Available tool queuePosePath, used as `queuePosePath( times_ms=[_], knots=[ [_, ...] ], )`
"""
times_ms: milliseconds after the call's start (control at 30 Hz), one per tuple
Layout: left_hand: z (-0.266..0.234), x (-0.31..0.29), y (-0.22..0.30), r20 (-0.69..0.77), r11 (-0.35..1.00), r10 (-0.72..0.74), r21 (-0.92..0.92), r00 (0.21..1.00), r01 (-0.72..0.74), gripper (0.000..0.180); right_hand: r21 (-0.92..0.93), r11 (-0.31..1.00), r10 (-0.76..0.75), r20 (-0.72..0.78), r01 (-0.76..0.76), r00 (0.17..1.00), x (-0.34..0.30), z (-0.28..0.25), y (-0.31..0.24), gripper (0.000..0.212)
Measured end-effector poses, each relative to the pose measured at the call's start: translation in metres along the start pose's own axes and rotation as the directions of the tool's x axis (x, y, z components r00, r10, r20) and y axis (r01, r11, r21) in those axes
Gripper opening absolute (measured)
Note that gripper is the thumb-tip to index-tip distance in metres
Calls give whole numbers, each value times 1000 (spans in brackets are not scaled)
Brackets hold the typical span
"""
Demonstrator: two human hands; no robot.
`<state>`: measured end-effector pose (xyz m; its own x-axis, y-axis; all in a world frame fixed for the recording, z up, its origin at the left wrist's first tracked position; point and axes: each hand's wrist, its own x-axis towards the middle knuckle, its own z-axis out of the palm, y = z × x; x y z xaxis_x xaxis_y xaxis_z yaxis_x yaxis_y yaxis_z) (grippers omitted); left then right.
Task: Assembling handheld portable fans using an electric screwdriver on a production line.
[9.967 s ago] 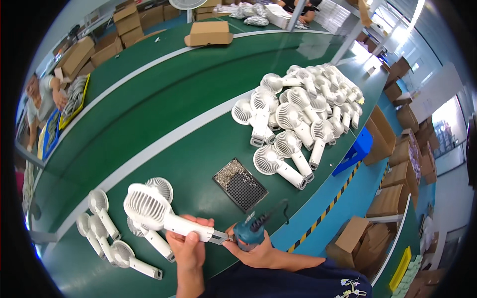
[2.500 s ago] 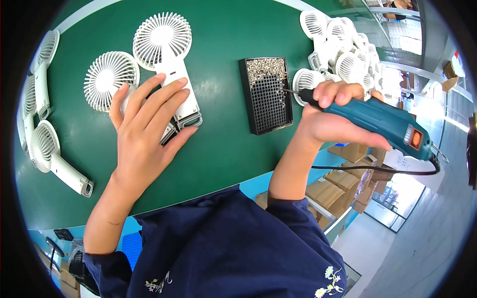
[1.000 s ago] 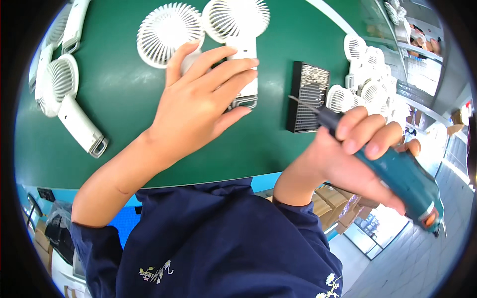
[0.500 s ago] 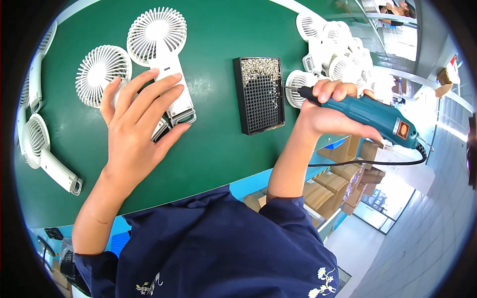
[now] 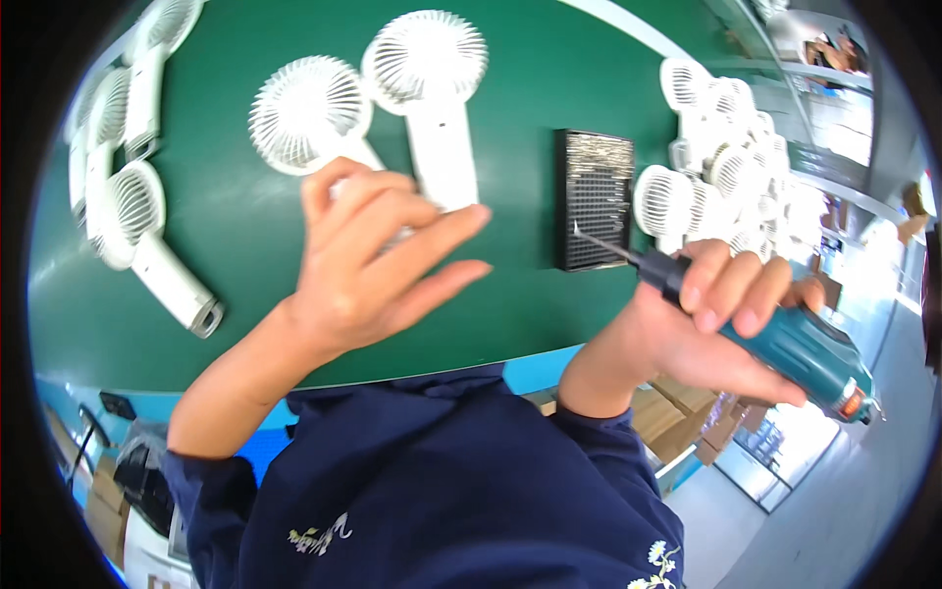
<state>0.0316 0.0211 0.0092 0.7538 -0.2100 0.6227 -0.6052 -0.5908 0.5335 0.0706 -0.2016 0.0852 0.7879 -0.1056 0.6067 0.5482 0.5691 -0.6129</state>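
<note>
White handheld fan [image 5: 309,113] lies on the green table [image 5: 530,319] in front of you, handle running down toward your left hand [image 5: 358,260]; second fan [image 5: 444,162] just right of it. Your left thumb and index finger stand apart with nothing between them, the other fingers half curled by the first fan's handle. Blur there, so I can't tell whether they have hold of it. Your right hand [image 5: 711,329] is wrapped round the teal electric screwdriver [image 5: 810,353], bit [image 5: 613,250] pointing left across the black screw tray [image 5: 562,201].

Likely trouble: that left hand looks loose. If the fingers aren't gripping, the fan could swivel or slide under a sideways push. Your index fingertip is also near the lower end of the second fan's handle, so a careless sweep could knock it askew.

Driver side: the bit is slim and low over the tray. A dip of your wrist could rake it, shift it and scatter the screws [image 5: 601,152]. Anything riding on the tip could drop if you jerk the driver.

Pile of fans [image 5: 731,167] sits close behind your right knuckles; lift carelessly and you could clip the nearest one.
</note>
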Motion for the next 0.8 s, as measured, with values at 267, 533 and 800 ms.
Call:
queuePosePath(
  times_ms=[267,533,800],
  knots=[
    [3,-10,1,-7,984,35,-173,999,-36,30,181,949,245,98,-259,965,-19,42,22,72],
    [0,-14,3,51,959,-75,-270,996,86,24,144,952,255,107,-268,961,-26,46,24,73],
    [2,-14,3,87,950,-49,-304,995,73,22,197,934,281,104,-297,954,-26,44,24,71]
  ],
)
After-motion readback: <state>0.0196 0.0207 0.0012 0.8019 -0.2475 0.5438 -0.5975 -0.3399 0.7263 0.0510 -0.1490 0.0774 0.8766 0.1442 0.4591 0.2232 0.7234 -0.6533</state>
